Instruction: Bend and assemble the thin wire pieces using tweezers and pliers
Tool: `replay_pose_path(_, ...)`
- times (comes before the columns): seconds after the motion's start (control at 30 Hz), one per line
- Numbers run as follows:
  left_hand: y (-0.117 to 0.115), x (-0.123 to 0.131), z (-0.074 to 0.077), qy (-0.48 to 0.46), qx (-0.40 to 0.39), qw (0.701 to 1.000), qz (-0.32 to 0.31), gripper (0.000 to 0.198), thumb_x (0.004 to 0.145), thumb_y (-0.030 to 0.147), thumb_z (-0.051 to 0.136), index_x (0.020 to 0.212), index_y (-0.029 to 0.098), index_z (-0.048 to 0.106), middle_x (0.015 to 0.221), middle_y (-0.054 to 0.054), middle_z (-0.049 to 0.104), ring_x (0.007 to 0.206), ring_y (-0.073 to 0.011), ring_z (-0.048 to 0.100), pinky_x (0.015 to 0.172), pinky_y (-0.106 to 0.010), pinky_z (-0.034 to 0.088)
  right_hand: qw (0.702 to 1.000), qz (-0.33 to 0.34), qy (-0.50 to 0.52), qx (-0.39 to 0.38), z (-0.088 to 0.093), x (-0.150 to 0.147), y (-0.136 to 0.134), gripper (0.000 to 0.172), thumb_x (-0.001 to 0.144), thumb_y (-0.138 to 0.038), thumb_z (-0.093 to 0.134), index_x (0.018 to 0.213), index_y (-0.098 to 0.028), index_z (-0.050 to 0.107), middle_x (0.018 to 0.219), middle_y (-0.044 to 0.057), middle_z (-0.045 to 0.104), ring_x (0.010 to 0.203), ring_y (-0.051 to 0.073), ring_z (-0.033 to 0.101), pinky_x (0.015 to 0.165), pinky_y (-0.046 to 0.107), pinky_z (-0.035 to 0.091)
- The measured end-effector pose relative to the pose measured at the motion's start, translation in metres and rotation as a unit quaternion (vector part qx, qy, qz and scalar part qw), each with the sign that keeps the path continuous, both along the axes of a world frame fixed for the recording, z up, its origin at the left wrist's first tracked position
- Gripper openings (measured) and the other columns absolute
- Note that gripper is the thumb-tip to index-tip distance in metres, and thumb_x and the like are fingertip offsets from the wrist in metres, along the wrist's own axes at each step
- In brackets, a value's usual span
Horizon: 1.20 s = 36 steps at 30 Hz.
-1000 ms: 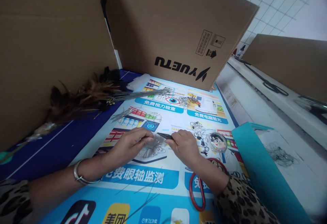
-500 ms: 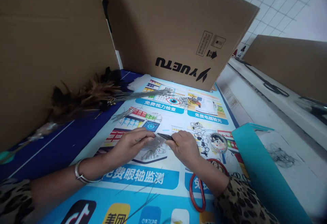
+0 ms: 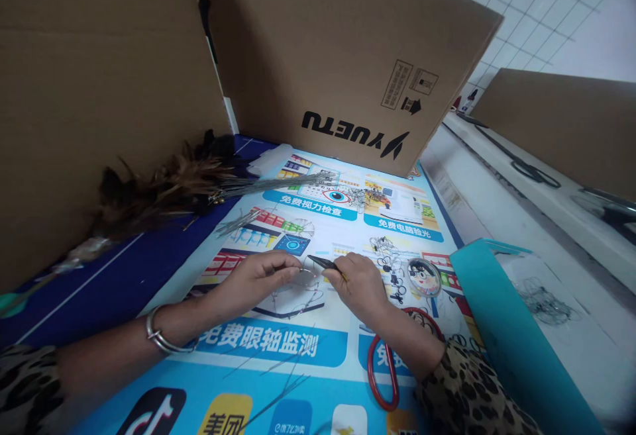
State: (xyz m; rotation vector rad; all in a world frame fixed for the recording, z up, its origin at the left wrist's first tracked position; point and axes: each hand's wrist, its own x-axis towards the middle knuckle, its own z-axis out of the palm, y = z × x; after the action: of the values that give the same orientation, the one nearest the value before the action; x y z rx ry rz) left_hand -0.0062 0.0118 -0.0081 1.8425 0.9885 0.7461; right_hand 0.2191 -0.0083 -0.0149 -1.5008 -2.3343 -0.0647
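My left hand (image 3: pixel 256 277) pinches a thin metal wire ring (image 3: pixel 304 277) over a printed poster mat (image 3: pixel 298 355). My right hand (image 3: pixel 358 283) is closed round small black pliers (image 3: pixel 322 262), whose tips point left at the ring. Both hands meet at the middle of the mat. A silver bangle (image 3: pixel 159 334) sits on my left wrist. Loose wire pieces (image 3: pixel 298 302) lie just below the hands.
A bundle of brown feathers on wires (image 3: pixel 163 190) lies at the left. Cardboard sheets (image 3: pixel 348 44) stand behind. A red loop (image 3: pixel 380 372), a round cartoon badge (image 3: pixel 424 276) and small metal rings (image 3: pixel 385 249) lie at the right. A teal tray (image 3: pixel 517 336) holds wire bits.
The fanned wire piece under my hands has shifted and looks smaller; the pliers tips have lifted slightly. My hands stay in nearly the same place.
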Motion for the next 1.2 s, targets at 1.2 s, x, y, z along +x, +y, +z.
replay_pose_path(1.2, 0.0002, -0.0010, -0.0045, 0.000, 0.025, 0.999, 0.033, 0.019, 0.082, 0.029, 0.045, 0.076, 0.016, 0.058, 0.072, -0.001, 0.057, 0.069, -0.0133, 0.052, 0.061, -0.022, 0.042, 0.999, 0.011, 0.015, 0.041, 0.0032, 0.0018, -0.0035, 0.039, 0.089, -0.049, 0.037, 0.084, -0.017, 0.059, 0.079, 0.006, 0.055, 0.080, 0.018, 0.046, 0.069, 0.028, 0.030)
